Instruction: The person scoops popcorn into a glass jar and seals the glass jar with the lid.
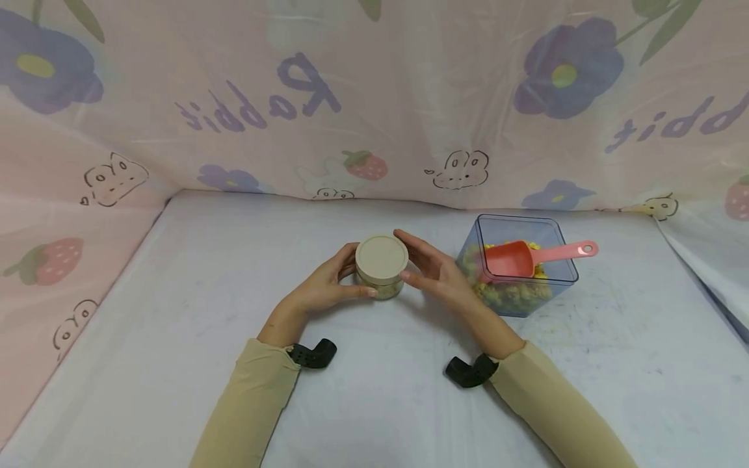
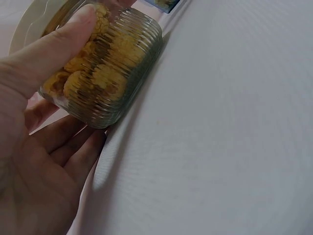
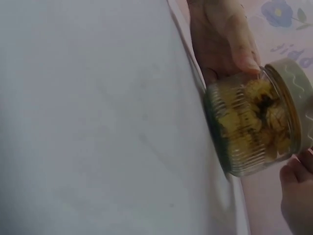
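A ribbed glass jar (image 2: 110, 73) of dried yellow flower heads stands upright on the white cloth, capped by a round beige lid (image 1: 381, 257). From the left, my left hand (image 1: 328, 283) grips the glass, thumb across the front and fingers round the far side. My right hand (image 1: 437, 273) holds the lid's right edge between thumb and fingers; the index finger reaches to its back rim. In the right wrist view, part of the right hand (image 3: 298, 188) shows beside the lid, its fingers partly out of frame.
Right of the jar stands a clear bluish square bin (image 1: 523, 300) with yellow-green dried flowers. A pink scoop (image 1: 509, 260) lies in it, handle jutting over the right rim. A printed pink curtain (image 1: 374, 130) hangs behind the white-covered table (image 1: 374, 403).
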A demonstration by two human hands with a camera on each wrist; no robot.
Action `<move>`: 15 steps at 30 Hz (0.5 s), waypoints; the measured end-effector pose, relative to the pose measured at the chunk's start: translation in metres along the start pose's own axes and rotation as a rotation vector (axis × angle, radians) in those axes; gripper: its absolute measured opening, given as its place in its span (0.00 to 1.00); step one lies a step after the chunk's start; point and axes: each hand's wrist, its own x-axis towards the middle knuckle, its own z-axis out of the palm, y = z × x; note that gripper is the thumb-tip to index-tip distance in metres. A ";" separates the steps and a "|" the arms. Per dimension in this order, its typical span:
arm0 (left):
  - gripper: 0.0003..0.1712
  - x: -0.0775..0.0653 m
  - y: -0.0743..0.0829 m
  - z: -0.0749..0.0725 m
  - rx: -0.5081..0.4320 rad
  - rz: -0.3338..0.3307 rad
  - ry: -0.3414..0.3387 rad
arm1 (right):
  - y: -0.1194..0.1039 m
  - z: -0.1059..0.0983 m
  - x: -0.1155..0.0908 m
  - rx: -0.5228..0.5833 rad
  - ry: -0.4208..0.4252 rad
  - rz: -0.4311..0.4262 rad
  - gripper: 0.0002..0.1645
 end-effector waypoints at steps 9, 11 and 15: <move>0.45 0.000 0.001 0.001 -0.017 -0.005 -0.005 | 0.001 -0.001 0.004 0.002 -0.043 0.002 0.42; 0.44 -0.001 0.002 0.001 -0.021 0.000 -0.006 | -0.001 0.000 0.005 -0.019 -0.018 0.014 0.43; 0.44 -0.001 0.003 0.000 -0.026 0.002 -0.005 | -0.005 0.004 0.005 -0.060 0.023 0.043 0.44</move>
